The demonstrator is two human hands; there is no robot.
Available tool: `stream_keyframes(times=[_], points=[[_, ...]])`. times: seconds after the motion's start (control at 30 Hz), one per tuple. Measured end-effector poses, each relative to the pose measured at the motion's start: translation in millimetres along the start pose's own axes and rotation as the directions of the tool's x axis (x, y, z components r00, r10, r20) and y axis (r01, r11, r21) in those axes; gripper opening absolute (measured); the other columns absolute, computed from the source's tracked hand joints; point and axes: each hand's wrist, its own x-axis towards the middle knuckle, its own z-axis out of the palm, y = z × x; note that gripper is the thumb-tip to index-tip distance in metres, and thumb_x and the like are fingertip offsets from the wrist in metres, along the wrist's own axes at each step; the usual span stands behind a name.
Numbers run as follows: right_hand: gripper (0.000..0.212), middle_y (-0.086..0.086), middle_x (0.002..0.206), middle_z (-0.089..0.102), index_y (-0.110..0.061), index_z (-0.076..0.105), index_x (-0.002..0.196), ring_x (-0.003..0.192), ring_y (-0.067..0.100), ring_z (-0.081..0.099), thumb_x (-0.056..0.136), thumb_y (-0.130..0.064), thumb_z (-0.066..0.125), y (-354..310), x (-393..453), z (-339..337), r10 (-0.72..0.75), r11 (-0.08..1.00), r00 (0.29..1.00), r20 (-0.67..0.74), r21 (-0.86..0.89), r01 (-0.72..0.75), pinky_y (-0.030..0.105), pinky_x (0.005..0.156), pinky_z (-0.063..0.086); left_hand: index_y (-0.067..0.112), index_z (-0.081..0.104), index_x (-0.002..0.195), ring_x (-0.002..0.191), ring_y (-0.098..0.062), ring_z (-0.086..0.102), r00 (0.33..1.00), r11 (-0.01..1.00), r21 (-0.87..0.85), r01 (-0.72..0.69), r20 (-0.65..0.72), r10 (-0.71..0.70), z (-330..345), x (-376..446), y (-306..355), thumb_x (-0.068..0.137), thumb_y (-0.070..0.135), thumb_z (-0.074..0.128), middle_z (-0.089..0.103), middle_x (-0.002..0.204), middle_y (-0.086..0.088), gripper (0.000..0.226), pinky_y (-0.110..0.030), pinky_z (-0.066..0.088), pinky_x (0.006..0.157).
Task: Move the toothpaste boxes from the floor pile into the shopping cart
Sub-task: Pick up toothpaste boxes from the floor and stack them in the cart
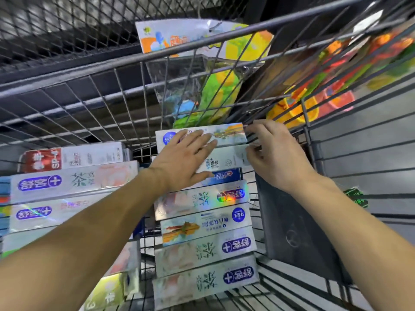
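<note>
Inside the wire shopping cart (116, 93) two rows of toothpaste boxes lie flat. The right row (204, 243) runs from near me to the far wall, and a left stack (74, 182) sits beside it. My left hand (184, 160) lies flat with spread fingers on the farthest boxes of the right row, over a white box with a landscape print (226, 133) and a pale box (226, 160). My right hand (274, 151) has curled fingers at the right ends of those two boxes, fingertips touching their end flaps. A blue box (226, 176) peeks out below my left hand.
Beyond the cart's far wall hang packaged toys, one clear bag with green and yellow pieces (202, 90) and colourful packs at the right (336, 70). A dark grey flap (292, 227) leans against the cart's right wall. Black mesh shelving (67, 25) stands at the upper left.
</note>
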Motion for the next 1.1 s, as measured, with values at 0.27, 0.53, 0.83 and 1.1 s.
stream_keyframes(times=[0.27, 0.53, 0.83, 1.1], points=[[0.051, 0.016, 0.128, 0.063, -0.005, 0.065, 0.123, 0.118, 0.038, 0.058, 0.083, -0.037, 0.06, -56, -18, -71, -0.051, 0.999, 0.999, 0.009, -0.011, 0.051, 0.045, 0.101, 0.047, 0.01, 0.047, 0.147, 0.137, -0.034, 0.044, 0.984, 0.984, 0.006, 0.179, 0.01, -0.179, -114, -72, -5, 0.095, 0.061, 0.025, 0.049, 0.148, -0.016, 0.076, -0.05, 0.034, 0.115], [0.066, 0.015, 0.131, 0.064, -0.008, 0.065, 0.127, 0.119, 0.034, 0.062, 0.088, -0.056, 0.042, -218, -15, -175, -0.383, 0.922, 0.923, -0.023, -0.073, 0.381, 0.048, 0.101, 0.05, 0.014, 0.055, 0.142, 0.135, -0.032, 0.05, 0.858, 0.862, 0.023, 0.506, -0.118, -0.5, -264, -235, -4, 0.094, 0.062, 0.037, 0.05, 0.149, -0.012, 0.07, -0.049, 0.042, 0.11], [0.073, 0.015, 0.133, 0.064, -0.011, 0.066, 0.129, 0.12, 0.033, 0.063, 0.085, -0.064, 0.04, -464, -59, -192, -0.718, 0.688, 0.696, 0.018, -0.137, 0.713, 0.049, 0.101, 0.051, 0.014, 0.056, 0.141, 0.128, -0.032, 0.057, 0.402, 0.441, -0.084, 0.893, -0.291, -0.868, -329, -498, 13, 0.09, 0.063, 0.038, 0.06, 0.14, -0.011, 0.073, -0.051, 0.05, 0.101], [0.069, 0.012, 0.13, 0.065, -0.01, 0.066, 0.126, 0.117, 0.032, 0.062, 0.085, -0.063, 0.047, -680, -187, -121, -0.886, 0.453, 0.46, 0.057, -0.108, 0.885, 0.043, 0.099, 0.05, 0.021, 0.054, 0.142, 0.124, -0.033, 0.058, -0.099, -0.058, -0.185, 0.981, -0.225, -0.969, -288, -797, 108, 0.094, 0.071, 0.029, 0.059, 0.139, -0.013, 0.074, -0.05, 0.05, 0.099]])
